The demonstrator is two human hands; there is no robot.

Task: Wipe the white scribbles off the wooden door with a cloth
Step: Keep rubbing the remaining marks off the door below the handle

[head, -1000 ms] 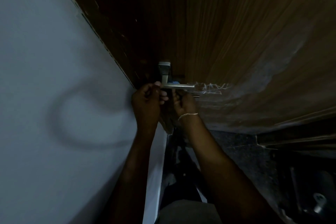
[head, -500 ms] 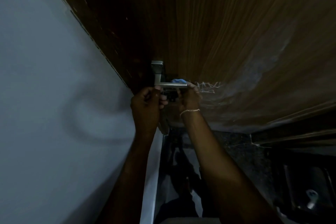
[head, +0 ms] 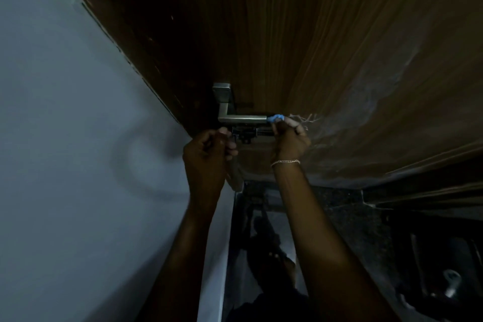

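The wooden door (head: 326,47) fills the upper view, brown with vertical grain. White scribbles (head: 308,119) show on it just right of the metal lever handle (head: 240,118). My right hand (head: 290,138), with a bracelet at the wrist, pinches a small blue cloth (head: 275,117) against the door at the handle's tip, partly covering the scribbles. My left hand (head: 209,154) is curled below the handle's base near the lock; what it holds, if anything, is hidden in the dark.
A pale wall (head: 78,151) runs along the left of the door frame. A whitish smeared haze (head: 379,117) spreads over the door to the right. Dark speckled floor (head: 366,230) lies below, with a dim object at the lower right.
My right hand has moved rightward from under the handle to its tip, bringing the blue cloth onto the scribbles. My left hand stays curled near the lock.
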